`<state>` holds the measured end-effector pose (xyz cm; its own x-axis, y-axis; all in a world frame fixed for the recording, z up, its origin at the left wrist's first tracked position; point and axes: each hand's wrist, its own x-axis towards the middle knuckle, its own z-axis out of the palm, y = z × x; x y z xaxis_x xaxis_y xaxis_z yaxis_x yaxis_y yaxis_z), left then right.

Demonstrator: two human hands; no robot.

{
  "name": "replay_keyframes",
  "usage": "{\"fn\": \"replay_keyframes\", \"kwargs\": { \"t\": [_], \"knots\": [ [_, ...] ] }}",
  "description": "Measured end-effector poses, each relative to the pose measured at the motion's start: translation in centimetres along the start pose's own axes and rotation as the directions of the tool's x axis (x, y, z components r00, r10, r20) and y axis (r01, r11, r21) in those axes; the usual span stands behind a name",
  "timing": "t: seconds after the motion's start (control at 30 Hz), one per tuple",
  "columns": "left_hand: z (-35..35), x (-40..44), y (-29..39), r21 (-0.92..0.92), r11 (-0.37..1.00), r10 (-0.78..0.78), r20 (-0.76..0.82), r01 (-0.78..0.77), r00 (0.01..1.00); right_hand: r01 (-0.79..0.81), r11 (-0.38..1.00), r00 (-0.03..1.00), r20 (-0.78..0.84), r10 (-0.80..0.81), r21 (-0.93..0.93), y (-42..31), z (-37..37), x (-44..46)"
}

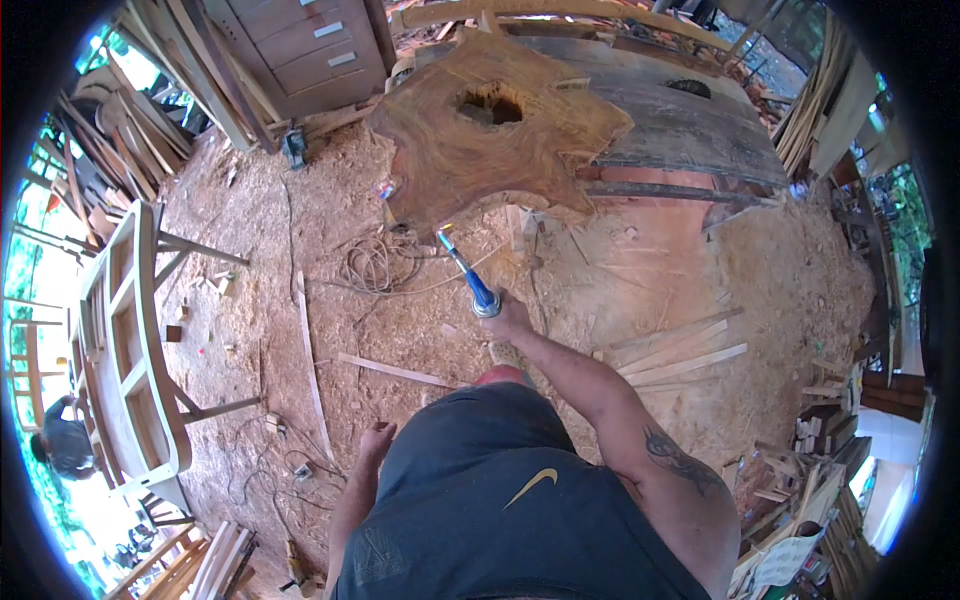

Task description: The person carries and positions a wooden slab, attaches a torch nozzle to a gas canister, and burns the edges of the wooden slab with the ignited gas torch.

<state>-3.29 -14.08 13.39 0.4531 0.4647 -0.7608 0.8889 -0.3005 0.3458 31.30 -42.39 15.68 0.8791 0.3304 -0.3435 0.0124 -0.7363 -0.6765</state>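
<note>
My right hand [508, 318] is wrapped round a blue tool that looks like a blowtorch [482, 292]. Its long, narrow nozzle points away from me, and the yellowish tip is near the front edge of a large wooden slab [440, 130]. That slab has an irregular, lobed outline, swirling brown grain and a dark hole near its middle. My left hand [377, 440] hangs low beside my left thigh with its fingers curled in and nothing visible in them.
Sawdust and thin wood strips [690, 350] cover the floor. A coiled cord [375, 265] lies before the slab. At left, a wooden frame on legs [150, 350] stands near another person [68, 445]. A saw table [670, 120] adjoins the slab. Planks [825, 110] lean at right.
</note>
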Motion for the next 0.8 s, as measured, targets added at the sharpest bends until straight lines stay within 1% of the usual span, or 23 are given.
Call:
{"fn": "replay_keyframes", "kwargs": {
  "t": [0.07,0.17,0.23,0.27,0.37,0.47,0.67,0.8],
  "knots": [
    [-0.1,-0.4,0.4,-0.008,1.0,0.001,0.001,-0.001,1.0,-0.005,1.0,1.0,0.015,0.005,-0.022,0.0,-0.1,-0.2],
    [-0.2,-0.7,0.6,-0.002,1.0,0.011,-0.004,-0.011,1.0,-0.009,0.999,0.999,-0.045,0.007,-0.041,0.3,0.4,-0.7],
    [-0.1,-0.4,0.4,0.018,1.0,0.009,-0.016,-0.009,1.0,-0.056,0.998,0.998,0.002,0.056,-0.031,0.8,0.7,-0.6],
    [-0.2,-0.6,0.7,0.001,1.0,-0.001,-0.013,0.001,1.0,-0.079,0.997,0.996,0.026,0.08,-0.026,1.1,0.9,-0.5],
    [-0.2,-0.8,0.9,-0.034,0.999,-0.018,-0.003,0.017,1.0,-0.066,0.996,0.998,-0.012,0.065,-0.053,2.0,1.7,-0.1],
    [0.1,0.1,-0.1,-0.037,0.999,-0.011,0.005,0.012,1.0,-0.067,0.997,0.998,0.001,0.067,-0.034,2.2,1.7,-0.4],
    [-0.2,0.0,-0.1,-0.023,1.0,-0.005,0.003,0.005,1.0,-0.169,0.981,0.982,0.07,0.176,-0.1,3.3,2.5,0.0],
    [0.1,0.6,-0.7,-0.005,1.0,0.024,-0.002,-0.024,1.0,-0.15,0.986,0.983,0.099,0.157,-0.07,2.8,2.4,-0.4]
  ]
}}
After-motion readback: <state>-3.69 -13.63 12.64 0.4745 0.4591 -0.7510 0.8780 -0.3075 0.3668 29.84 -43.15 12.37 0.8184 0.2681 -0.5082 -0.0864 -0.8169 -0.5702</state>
